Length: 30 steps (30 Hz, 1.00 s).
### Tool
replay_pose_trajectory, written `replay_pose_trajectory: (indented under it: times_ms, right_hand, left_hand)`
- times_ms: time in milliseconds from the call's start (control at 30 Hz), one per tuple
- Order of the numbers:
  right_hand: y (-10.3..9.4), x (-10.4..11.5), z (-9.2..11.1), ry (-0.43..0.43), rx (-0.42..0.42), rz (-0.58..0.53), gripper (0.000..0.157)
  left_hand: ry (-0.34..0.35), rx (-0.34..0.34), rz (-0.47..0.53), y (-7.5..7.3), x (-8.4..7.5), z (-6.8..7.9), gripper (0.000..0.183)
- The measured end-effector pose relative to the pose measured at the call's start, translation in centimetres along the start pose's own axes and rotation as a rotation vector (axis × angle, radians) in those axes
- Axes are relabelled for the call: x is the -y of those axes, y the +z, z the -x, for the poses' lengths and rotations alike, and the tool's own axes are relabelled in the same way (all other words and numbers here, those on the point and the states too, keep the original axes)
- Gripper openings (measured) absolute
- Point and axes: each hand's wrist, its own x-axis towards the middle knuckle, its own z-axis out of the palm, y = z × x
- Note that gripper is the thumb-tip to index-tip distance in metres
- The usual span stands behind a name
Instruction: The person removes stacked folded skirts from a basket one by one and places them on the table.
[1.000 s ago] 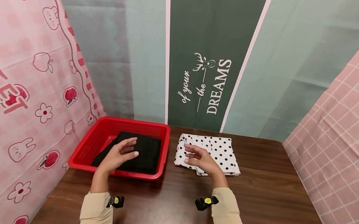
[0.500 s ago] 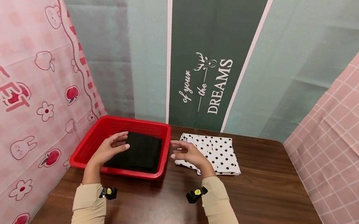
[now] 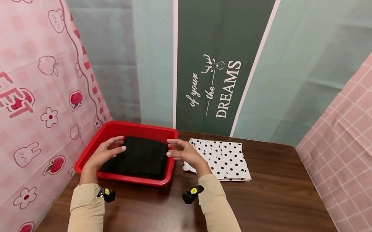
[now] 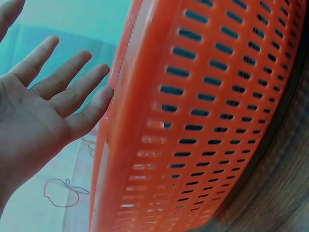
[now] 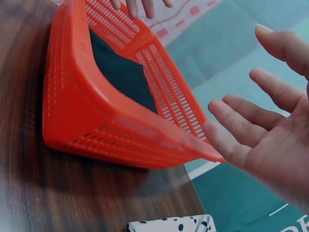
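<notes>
Flanking one basket (image 3: 134,179), two hands (image 3: 103,154) (image 3: 186,154), one cloth (image 3: 144,159) inside

Brown wood-grain surface (image 3: 282,211) with a pale sheen (image 3: 160,224) toward its front; pink fruit-and-flower hanging (image 3: 44,92) at left; blue-green backdrop (image 3: 151,58) behind, its dark band (image 3: 220,28) lettered "DREAMS"; white-gridded pink hanging (image 3: 360,132) at right.

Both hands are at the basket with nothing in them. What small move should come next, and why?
Probably to lower both hands toward the black cloth in the red basket and take it by its sides. In the head view, the left hand and right hand flank it, fingers loosely spread and holding nothing, though gripping the basket itself is possible too.
</notes>
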Motion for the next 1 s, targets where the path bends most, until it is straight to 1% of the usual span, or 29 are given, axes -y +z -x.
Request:
replay_pose_trajectory:
  times_ms: [167,300,433,533,633,733,767,967,1000]
  right_hand:
    - [0.7,-0.1,-1.0,0.02,-0.011,-0.047,0.05]
    - [1.3,-0.3,-1.8,0.057,-0.043,-0.117,0.049]
    - [2.0,-0.7,-2.8,0.111,-0.065,-0.203,0.048]
    - [2.4,-1.1,-3.7,0.144,-0.062,-0.236,0.047]
    - [2.9,-1.3,-4.4,0.174,-0.072,-0.247,0.046]
    - [3.6,-1.4,-4.8,0.218,-0.107,-0.246,0.048]
    - [3.8,-2.2,-5.2,0.221,-0.12,-0.241,0.049]
    - [6.0,-1.9,-5.4,0.416,-0.216,-0.136,0.053]
    - [6.5,-1.1,-5.1,0.458,-0.229,-0.109,0.053]
  left_hand:
    - [-0.073,-0.005,-0.011,-0.6,0.5,-0.2,0.062]
    - [-0.134,0.005,-0.004,-1.0,0.8,-0.6,0.066]
    - [-0.188,0.022,0.001,-1.3,1.1,-1.2,0.069]
    - [-0.219,0.026,-0.019,-1.5,1.1,-1.8,0.072]
    - [-0.246,0.015,-0.044,-1.7,1.1,-2.3,0.074]
    - [-0.272,0.01,-0.06,-1.6,1.3,-2.7,0.075]
    - [-0.287,0.007,-0.056,-1.6,1.4,-2.7,0.075]
    - [-0.401,0.01,-0.051,-1.6,2.0,-2.9,0.077]
    - [-0.416,0.015,-0.056,-1.5,2.0,-2.9,0.078]
